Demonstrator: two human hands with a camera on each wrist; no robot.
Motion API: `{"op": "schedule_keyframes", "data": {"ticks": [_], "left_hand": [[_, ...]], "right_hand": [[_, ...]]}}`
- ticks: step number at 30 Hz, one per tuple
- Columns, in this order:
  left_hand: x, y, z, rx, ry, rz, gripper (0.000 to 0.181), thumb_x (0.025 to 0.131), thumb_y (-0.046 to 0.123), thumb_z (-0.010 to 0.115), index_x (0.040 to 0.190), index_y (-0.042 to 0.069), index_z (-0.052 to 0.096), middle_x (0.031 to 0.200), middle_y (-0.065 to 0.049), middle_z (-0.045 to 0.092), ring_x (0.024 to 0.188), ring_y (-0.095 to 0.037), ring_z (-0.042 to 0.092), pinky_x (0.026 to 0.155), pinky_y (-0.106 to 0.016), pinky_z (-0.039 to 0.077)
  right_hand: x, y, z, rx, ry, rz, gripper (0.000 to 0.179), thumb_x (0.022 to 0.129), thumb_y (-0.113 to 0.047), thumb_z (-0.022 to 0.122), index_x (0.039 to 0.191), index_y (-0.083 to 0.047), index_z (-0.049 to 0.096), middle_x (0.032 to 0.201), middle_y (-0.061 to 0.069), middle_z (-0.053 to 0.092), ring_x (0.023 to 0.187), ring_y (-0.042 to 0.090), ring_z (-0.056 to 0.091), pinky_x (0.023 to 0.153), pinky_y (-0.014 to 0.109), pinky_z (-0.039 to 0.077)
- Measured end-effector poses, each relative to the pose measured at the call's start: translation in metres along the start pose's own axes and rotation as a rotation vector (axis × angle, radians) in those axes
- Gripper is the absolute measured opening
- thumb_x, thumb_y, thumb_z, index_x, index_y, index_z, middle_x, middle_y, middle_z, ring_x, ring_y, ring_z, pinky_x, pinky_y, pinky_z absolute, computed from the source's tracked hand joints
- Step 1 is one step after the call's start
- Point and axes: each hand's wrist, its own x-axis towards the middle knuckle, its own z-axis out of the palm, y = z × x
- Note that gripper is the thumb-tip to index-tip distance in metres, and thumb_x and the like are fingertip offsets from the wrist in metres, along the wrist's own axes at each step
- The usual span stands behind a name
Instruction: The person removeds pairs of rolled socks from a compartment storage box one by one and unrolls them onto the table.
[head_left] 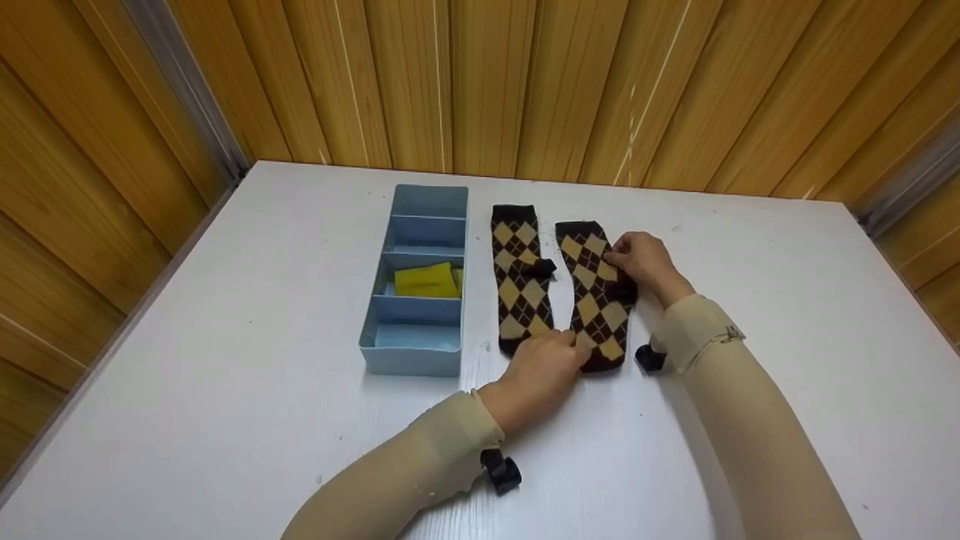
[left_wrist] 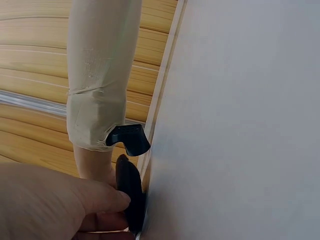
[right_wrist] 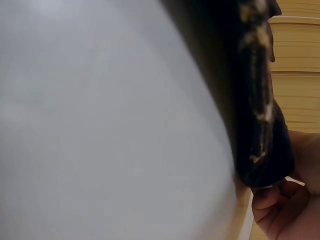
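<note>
Two brown-and-tan argyle socks lie side by side on the white table in the head view. My left hand [head_left: 536, 375] pinches the lower left edge of the right-hand sock [head_left: 589, 307]. In the left wrist view, the thumb and fingers of my left hand [left_wrist: 65, 200] hold dark sock fabric [left_wrist: 131, 195]. My right hand [head_left: 649, 262] pinches the same sock's upper right edge. The right wrist view shows blurred sock fabric [right_wrist: 260, 125] beside curled fingers [right_wrist: 280, 210]. The other sock [head_left: 516, 285] lies just left, its dark heel sticking out to the right.
Left of the socks stands a blue-grey divided box [head_left: 412, 362]. A folded yellow cloth item [head_left: 426, 281] lies in its third compartment from the back. The white table [head_left: 285, 300] meets wood-panelled walls [head_left: 487, 82]. A black wrist mount [head_left: 501, 471] hangs under the left sleeve.
</note>
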Motion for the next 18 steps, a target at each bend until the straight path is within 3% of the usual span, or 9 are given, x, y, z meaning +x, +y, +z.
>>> {"op": "schedule_keyframes", "data": {"ticks": [5, 9, 15, 18], "left_hand": [[-0.0003, 0.0008, -0.0014, -0.068, -0.011, -0.013, 0.016, 0.085, 0.010, 0.065, 0.100, 0.012, 0.071, 0.087, -0.001, 0.066, 0.073, -0.013, 0.061, 0.060, -0.021, 0.049], [-0.0013, 0.0000, -0.0028, -0.110, 0.021, -0.017, 0.010, 0.087, 0.016, 0.066, 0.095, 0.012, 0.070, 0.084, 0.000, 0.064, 0.072, -0.012, 0.059, 0.059, -0.020, 0.047], [-0.0042, -0.0049, -0.0071, -0.095, 0.118, -0.014, 0.008, 0.087, 0.018, 0.067, 0.092, 0.012, 0.067, 0.082, 0.000, 0.061, 0.072, -0.013, 0.058, 0.062, -0.022, 0.047], [-0.0052, -0.0088, -0.0090, -0.070, 0.120, -0.037, 0.007, 0.087, 0.017, 0.067, 0.091, 0.011, 0.066, 0.082, -0.001, 0.060, 0.071, -0.014, 0.055, 0.061, -0.024, 0.045]], "right_hand": [[-0.0013, 0.0001, -0.0013, -0.008, -0.015, 0.023, 0.027, 0.093, -0.024, 0.060, 0.099, 0.003, 0.060, 0.094, 0.015, 0.061, 0.081, 0.022, 0.053, 0.070, 0.027, 0.041], [-0.0029, -0.0002, -0.0028, -0.015, -0.020, 0.042, 0.028, 0.094, -0.025, 0.059, 0.101, 0.002, 0.061, 0.098, 0.017, 0.062, 0.080, 0.022, 0.055, 0.068, 0.026, 0.041], [-0.0059, -0.0018, -0.0052, -0.026, -0.017, 0.027, 0.030, 0.094, -0.026, 0.058, 0.105, 0.002, 0.060, 0.102, 0.021, 0.063, 0.081, 0.024, 0.057, 0.070, 0.029, 0.043], [-0.0073, -0.0032, -0.0063, -0.026, -0.005, 0.019, 0.030, 0.095, -0.026, 0.057, 0.106, 0.002, 0.060, 0.106, 0.023, 0.062, 0.084, 0.026, 0.057, 0.073, 0.032, 0.044]]}}
